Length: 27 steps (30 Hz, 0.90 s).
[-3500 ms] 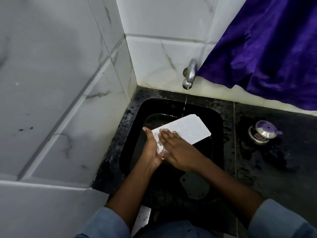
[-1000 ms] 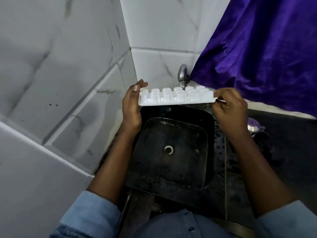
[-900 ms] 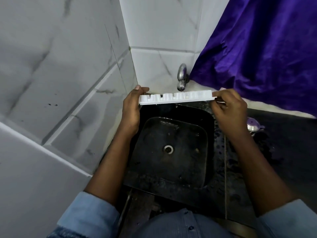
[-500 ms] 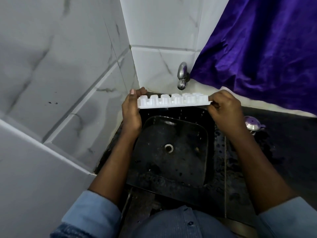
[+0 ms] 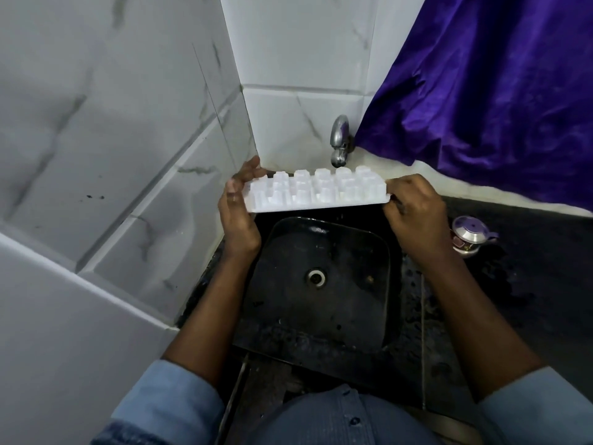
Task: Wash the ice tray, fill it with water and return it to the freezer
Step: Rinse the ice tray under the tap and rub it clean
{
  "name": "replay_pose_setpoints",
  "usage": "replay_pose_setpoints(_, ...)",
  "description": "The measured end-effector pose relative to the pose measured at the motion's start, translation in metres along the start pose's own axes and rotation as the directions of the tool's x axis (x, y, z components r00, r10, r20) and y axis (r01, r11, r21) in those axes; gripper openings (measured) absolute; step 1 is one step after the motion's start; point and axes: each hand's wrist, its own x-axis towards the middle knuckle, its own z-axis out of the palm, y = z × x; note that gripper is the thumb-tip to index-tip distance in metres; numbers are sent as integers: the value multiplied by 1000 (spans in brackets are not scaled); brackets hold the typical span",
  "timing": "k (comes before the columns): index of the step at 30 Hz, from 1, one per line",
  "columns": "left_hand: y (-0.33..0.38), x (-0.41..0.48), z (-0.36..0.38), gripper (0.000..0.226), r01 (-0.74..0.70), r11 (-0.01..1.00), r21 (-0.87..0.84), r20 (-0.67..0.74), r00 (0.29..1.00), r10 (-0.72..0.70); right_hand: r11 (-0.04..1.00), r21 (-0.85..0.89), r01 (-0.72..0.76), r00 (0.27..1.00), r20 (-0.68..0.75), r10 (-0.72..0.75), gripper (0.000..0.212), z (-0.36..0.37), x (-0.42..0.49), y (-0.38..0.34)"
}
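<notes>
Nearest to me, my two blue sleeves [image 5: 167, 399] frame the black sink [image 5: 321, 342], its drain [image 5: 316, 276] in the middle of the basin. Above the sink's far edge I hold the ice tray [image 5: 316, 192] level and upside down, with the cup bottoms facing up. My left hand [image 5: 239, 220] grips its left end: the fingers [image 5: 252, 165] reach round the far side and the palm lies against the short edge. My right hand [image 5: 415, 216] grips the right end, fingers [image 5: 404, 184] curled over the rim. The tray spans the gap between both hands, touching nothing else. To the right, a small metal lidded pot [image 5: 470, 236] stands on the dark wet desk [image 5: 529, 300]. Beyond the tray the tap [image 5: 339, 141] sticks out of the tiled wall [image 5: 288, 59], just above the tray's far side, and a purple cloth [image 5: 497, 91] hangs to its right.
</notes>
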Motion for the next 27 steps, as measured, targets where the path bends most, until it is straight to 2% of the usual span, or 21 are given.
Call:
replay_pose_setpoints(2,0,1,2,81,-2,1000,-11,-8,1000,1,1000,-6,1,1000,-22,-1,17,0,0,1)
replay_pose_setpoints(4,-1,-1,2,88,105,995,2,-36,994,-104,1000,-25,-4,999,40,5,15,1,-1,0)
replay_pose_setpoints(7,-10,0,-1,80,89,996,25,-44,995,-88,1000,6,-12,999,-39,13,17,2,-1,1)
replay_pose_setpoints(11,-11,1,3,79,198,980,14,-55,979,-197,1000,-11,-25,998,60,26,14,2,0,3)
replay_pose_setpoints(13,-11,2,4,79,116,992,40,-72,991,-113,999,21,-29,999,-35,29,18,2,0,3)
replay_pose_setpoints(14,-12,2,5,77,82,995,55,-86,993,-77,999,23,-29,999,-39,30,17,2,2,4)
replay_pose_setpoints(15,-13,4,6,74,91,994,67,-115,990,-83,1000,6,-30,999,22,29,14,3,3,5)
replay_pose_setpoints(17,-12,9,11,70,223,974,48,-191,959,-210,999,-40,-20,982,187,27,7,5,4,8)
replay_pose_setpoints(18,-14,10,12,68,265,964,8,-204,944,-258,999,-43,-20,984,178,27,7,5,3,9)
replay_pose_setpoints(20,-15,12,14,67,247,969,25,-212,948,-237,1000,-12,-21,997,73,22,10,5,3,10)
replay_pose_setpoints(22,-19,12,15,69,288,954,86,-192,944,-268,999,-10,-35,992,123,36,8,4,5,12)
replay_pose_setpoints(23,-20,13,15,73,382,919,100,-179,915,-361,998,-17,-60,976,208,62,7,5,7,15)
replay_pose_setpoints(25,-25,18,11,91,605,788,112,-34,795,-606,982,23,-186,940,296,171,15,6,7,25)
replay_pose_setpoints(27,-34,18,4,95,675,719,168,158,701,-695,941,102,-323,916,285,283,21,5,4,36)
